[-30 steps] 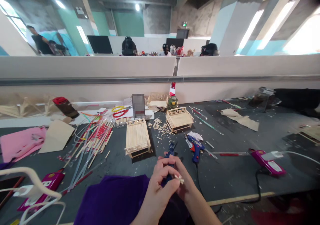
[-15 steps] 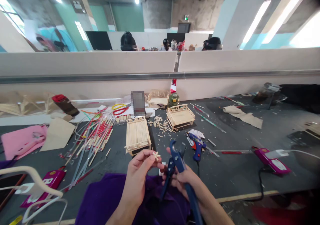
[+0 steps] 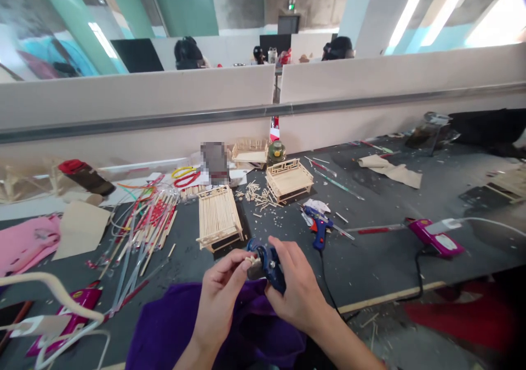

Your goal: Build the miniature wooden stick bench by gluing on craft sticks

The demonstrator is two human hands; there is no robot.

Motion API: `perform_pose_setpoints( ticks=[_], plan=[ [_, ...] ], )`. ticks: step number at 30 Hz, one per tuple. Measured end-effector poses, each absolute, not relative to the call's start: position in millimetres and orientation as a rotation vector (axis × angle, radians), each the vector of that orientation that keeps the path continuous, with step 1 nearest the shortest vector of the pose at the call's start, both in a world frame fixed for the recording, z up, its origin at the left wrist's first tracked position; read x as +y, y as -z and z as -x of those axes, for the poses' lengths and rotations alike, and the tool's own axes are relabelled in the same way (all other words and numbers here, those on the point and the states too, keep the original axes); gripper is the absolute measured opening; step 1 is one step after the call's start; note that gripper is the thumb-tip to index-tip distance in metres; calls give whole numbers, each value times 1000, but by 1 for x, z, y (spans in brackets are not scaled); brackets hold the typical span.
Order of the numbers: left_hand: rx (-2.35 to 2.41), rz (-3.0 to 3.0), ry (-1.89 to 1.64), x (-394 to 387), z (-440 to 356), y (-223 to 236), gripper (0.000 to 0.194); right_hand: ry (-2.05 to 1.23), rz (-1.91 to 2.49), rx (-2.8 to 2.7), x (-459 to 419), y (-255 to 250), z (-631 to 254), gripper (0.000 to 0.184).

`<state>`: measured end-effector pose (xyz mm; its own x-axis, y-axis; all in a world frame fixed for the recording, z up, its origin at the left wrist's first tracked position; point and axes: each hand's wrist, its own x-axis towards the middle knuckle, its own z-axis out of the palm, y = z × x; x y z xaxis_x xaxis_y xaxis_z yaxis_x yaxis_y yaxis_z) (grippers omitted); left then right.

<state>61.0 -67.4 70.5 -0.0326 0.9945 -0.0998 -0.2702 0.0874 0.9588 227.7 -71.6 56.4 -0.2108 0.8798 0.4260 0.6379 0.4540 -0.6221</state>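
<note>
Left fingers [image 3: 237, 275] pinching stick piece [image 3: 250, 260] at their tips, right fingers [image 3: 285, 251] gripping blue cutter [image 3: 271, 267] beside it

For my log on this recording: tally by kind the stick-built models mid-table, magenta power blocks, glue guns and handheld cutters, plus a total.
Stick-built models mid-table: 3
Magenta power blocks: 2
Glue guns: 1
Handheld cutters: 1
Total: 7
</note>
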Motion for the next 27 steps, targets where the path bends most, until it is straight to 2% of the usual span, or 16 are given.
perform_pose_setpoints(
  ticks=[13, 27],
  plan=[
    [1076, -1115, -1290, -67, -59, -68, 11, -341, 1215, -1928, -71, -48, -230, 79],
    [1113, -1236, -1156, -53, -70, -67, 12, -520, 1269, -1790, -71, -13, -231, 56]
  ],
)
